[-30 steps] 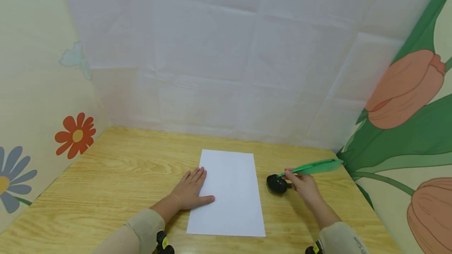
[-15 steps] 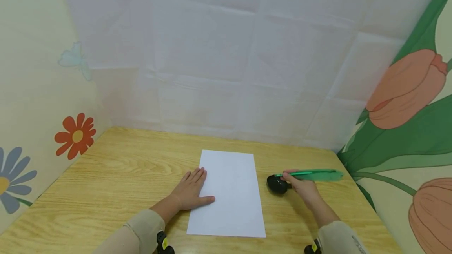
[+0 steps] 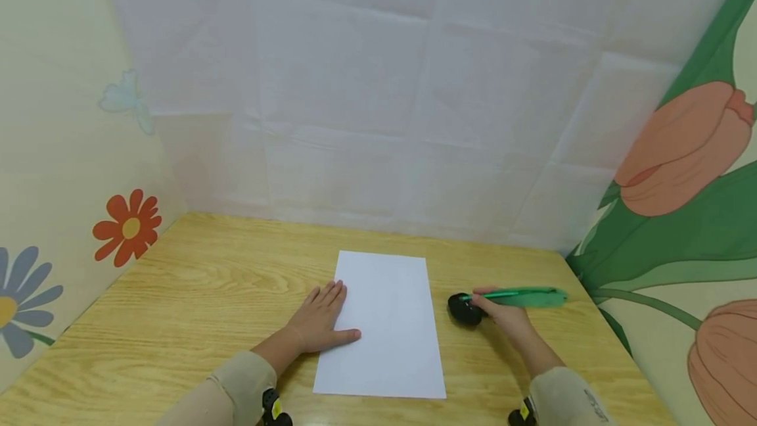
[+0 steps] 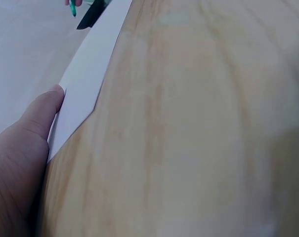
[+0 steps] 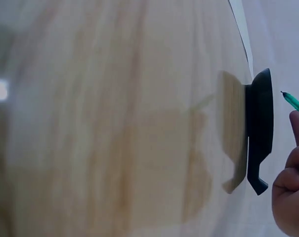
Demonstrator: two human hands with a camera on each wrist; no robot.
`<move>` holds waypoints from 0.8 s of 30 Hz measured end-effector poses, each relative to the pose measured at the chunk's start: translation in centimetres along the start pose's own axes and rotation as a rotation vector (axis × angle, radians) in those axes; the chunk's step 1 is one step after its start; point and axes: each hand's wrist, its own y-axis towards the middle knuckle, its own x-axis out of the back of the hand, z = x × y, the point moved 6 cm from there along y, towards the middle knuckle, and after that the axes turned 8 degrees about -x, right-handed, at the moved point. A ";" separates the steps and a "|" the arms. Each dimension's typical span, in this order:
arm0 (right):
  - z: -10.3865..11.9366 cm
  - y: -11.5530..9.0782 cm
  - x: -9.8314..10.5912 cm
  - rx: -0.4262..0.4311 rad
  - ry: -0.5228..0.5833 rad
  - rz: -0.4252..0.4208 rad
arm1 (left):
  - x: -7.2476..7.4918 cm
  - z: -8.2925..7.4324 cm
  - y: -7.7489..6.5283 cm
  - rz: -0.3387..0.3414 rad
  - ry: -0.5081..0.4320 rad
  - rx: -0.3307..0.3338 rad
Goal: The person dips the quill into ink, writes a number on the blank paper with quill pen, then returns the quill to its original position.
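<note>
My left hand (image 3: 316, 321) lies flat with fingers spread on the left edge of a blank white sheet of paper (image 3: 387, 331). In the left wrist view its thumb (image 4: 45, 111) rests over the sheet's edge. Between thumb and fingers my right hand (image 3: 510, 321) pinches a green feather pen (image 3: 538, 297), its feather end slanting to the right. A small black dish (image 3: 464, 311) with a short handle stands right of the paper. The right wrist view shows the pen's dark tip (image 5: 284, 94) just above the rim of the dish (image 5: 260, 116), with a small gap between.
The wood-grain table (image 3: 225, 281) reaches back to a creased white cloth (image 3: 355, 97). On the left hangs a flower-printed backdrop (image 3: 47, 117), on the right one with large tulips (image 3: 680, 150). Black wrist cameras (image 3: 275, 407) sit by both sleeves.
The feather end of the pen has swung down from a raised slant to nearly level, while its tip stays over the dish. My left hand and the paper have stayed in place.
</note>
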 end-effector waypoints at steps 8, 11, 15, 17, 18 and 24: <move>-0.6 0.7 0.2 0.019 -0.056 -0.024 | 0.6 -0.6 -0.2 0.024 -0.017 0.011; -0.7 1.0 0.4 0.035 -0.074 -0.046 | 0.8 -0.8 -0.3 0.026 -0.015 0.013; -0.6 0.9 0.5 0.052 -0.079 -0.064 | 0.9 -0.8 -0.3 0.032 -0.011 0.019; -0.6 0.9 0.4 0.057 -0.074 -0.066 | 0.8 -0.8 -0.3 0.026 -0.019 0.014; -0.6 0.9 0.4 0.058 -0.073 -0.067 | 0.7 -0.7 -0.3 0.027 -0.015 0.012; -0.3 0.9 0.1 0.089 -0.079 -0.061 | 0.0 -0.3 -0.1 0.019 0.017 0.008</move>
